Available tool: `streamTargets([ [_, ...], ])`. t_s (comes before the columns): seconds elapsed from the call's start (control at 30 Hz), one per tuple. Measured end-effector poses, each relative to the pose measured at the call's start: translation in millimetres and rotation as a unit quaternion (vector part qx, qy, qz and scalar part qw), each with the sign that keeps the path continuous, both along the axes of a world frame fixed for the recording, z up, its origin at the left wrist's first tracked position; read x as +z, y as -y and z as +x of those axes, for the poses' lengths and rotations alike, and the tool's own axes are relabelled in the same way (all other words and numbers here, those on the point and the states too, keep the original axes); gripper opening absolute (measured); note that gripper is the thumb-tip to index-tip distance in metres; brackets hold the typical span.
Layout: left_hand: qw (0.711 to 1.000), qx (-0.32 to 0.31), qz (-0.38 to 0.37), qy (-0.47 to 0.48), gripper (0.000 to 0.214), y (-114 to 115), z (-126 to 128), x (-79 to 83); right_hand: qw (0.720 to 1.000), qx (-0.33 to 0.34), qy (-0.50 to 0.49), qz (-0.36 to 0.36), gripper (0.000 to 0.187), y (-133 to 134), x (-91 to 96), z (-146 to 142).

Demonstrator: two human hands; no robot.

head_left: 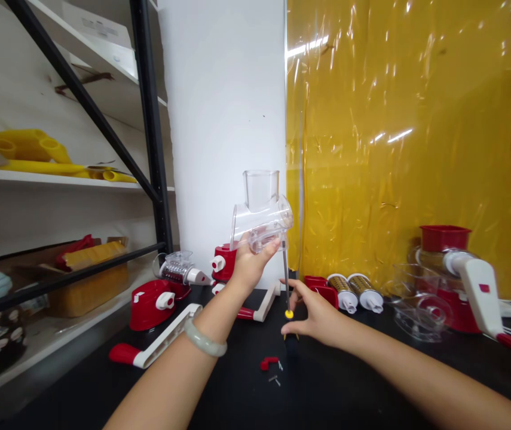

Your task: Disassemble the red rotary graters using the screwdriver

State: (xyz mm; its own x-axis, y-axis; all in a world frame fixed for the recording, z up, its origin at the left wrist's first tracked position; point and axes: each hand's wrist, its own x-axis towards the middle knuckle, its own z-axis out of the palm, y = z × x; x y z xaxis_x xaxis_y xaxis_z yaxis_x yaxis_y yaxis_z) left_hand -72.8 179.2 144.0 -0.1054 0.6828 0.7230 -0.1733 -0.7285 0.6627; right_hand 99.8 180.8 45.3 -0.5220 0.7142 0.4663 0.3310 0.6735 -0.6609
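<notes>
My left hand (pixel 251 263) is raised and closed around the underside of a clear plastic grater housing (pixel 262 215), whose square feed chute points up. A screwdriver (pixel 286 278) stands nearly upright below the housing, its long metal shaft reaching up to the right underside. Whether the tip sits in a screw is too small to see. Around the yellow-and-black handle curves my right hand (pixel 318 313), thumb and fingers in a loose grip. On the black table beneath lie a small red plastic part (pixel 269 362) and several tiny metal pieces (pixel 275 379), probably screws or pins.
Red grater bases (pixel 152 306) and a white crank with red knob (pixel 161 343) lie left. Drum graters (pixel 365 292) are behind my right hand. Farther right stand an assembled grater (pixel 446 239) and clear housings (pixel 421 310). A black-framed shelf (pixel 150 107) borders the left.
</notes>
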Motion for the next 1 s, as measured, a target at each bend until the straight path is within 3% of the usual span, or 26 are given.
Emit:
streamTargets([
  [0.1,1.000,0.005,-0.001,-0.002,0.048,1,0,0.3,0.999,0.033,0.012,-0.005,0.100,4,5.3,3],
  [0.17,1.000,0.007,0.000,-0.005,0.048,1,0,0.3,0.995,0.095,0.014,-0.034,0.086,7,9.7,5],
  [0.23,1.000,0.008,0.000,-0.007,0.049,2,0,0.1,0.993,0.113,0.000,-0.045,0.075,7,11.3,6],
  [0.3,1.000,0.008,-0.004,-0.005,0.050,4,1,0.2,0.997,0.075,-0.013,-0.027,0.074,5,10.2,5],
  [0.4,1.000,0.007,-0.007,-0.004,0.051,6,1,1.1,1.000,0.019,-0.008,0.009,0.089,5,8.7,4],
  [0.47,1.000,0.008,-0.005,-0.008,0.050,7,2,1.8,0.999,0.043,-0.004,0.002,0.089,6,9.2,5],
  [0.6,1.000,0.010,-0.004,-0.005,0.049,7,3,2.0,0.993,0.114,-0.027,-0.023,0.072,5,7.1,4],
  [0.77,1.000,0.010,0.003,-0.006,0.048,6,2,1.4,0.999,0.018,-0.022,0.015,0.090,3,4.7,2],
  [0.87,1.000,0.012,0.008,-0.014,0.047,7,2,1.6,0.998,0.067,-0.009,-0.011,0.091,10,13.4,7],
  [1.0,1.000,0.012,0.004,-0.009,0.047,8,3,1.6,0.988,0.143,-0.003,-0.058,0.074,14,20.3,9],
])
